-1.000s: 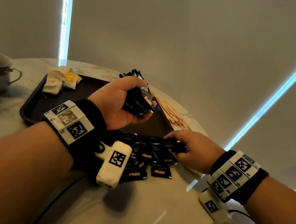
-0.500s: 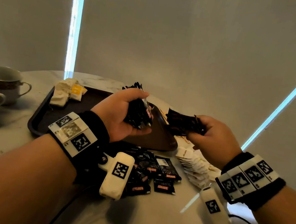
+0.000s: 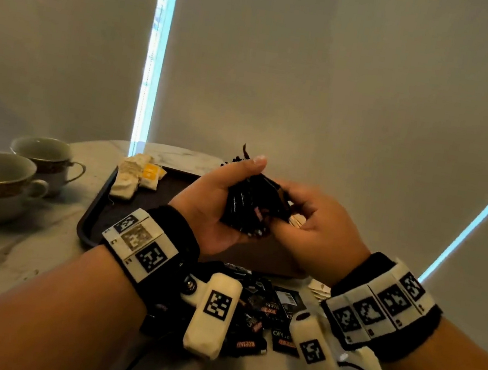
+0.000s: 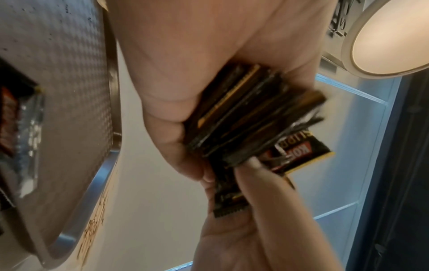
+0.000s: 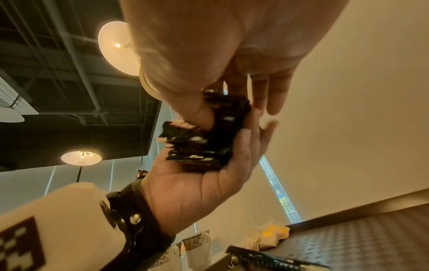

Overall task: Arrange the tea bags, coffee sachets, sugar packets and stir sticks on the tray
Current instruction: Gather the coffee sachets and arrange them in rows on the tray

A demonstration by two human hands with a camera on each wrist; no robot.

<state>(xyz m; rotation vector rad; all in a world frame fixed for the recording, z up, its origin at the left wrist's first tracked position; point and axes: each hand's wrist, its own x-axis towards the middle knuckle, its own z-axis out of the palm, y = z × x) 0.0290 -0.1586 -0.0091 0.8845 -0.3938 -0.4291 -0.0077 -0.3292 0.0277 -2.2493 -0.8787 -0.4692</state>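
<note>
Cups (image 3: 5, 181): two; hands (image 3: 213, 212): two, gripping sachet stack (image 3: 244, 213).

Black coffee sachets (image 3: 245, 210) bunched edge-up above dark tray (image 3: 96, 210); more loose sachets (image 3: 265, 311) on table; tea bags (image 3: 134, 178) piled in tray's far-left corner.

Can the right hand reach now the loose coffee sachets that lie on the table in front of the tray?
Probably not right away: the right hand is busy at the stack of sachets in the left hand. The loose sachets lie uncovered just below both wrists.
</note>
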